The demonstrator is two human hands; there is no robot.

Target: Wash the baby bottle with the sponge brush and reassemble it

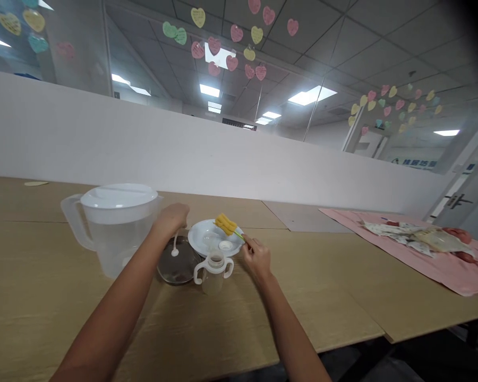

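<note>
1 plastic pitcher [113, 246], 1 plate [201, 239], 1 sponge brush [225, 224], 1 two-handled cup [214, 273], 1 lid [178, 268].

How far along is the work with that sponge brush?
Looks done: the lidded plastic jug stands off to one side, closed. In hand: the right hand pinches the green handle of a yellow sponge brush above a white plate. Left: the two-handled cup and the dark glass lid, with the left hand above the lid, neither clearly held.

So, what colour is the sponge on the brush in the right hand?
The sponge is yellow, best seen in the head view.
</note>
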